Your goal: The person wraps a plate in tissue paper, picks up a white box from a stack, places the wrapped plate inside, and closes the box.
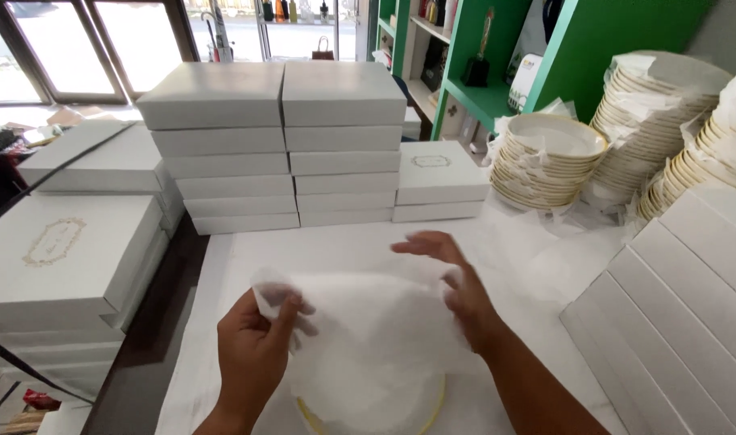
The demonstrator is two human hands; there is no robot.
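Left hand (255, 342) pinching a corner of white tissue paper (368, 338), right hand (456, 282) open, fingers spread at its far edge; draped over a gold-rimmed plate (432, 407) on the table. Behind, stacked white boxes (279, 145); right, stacked plates (545, 161)

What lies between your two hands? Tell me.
In the head view, white tissue paper spans from left hand to right hand, draped over a gold-rimmed plate.
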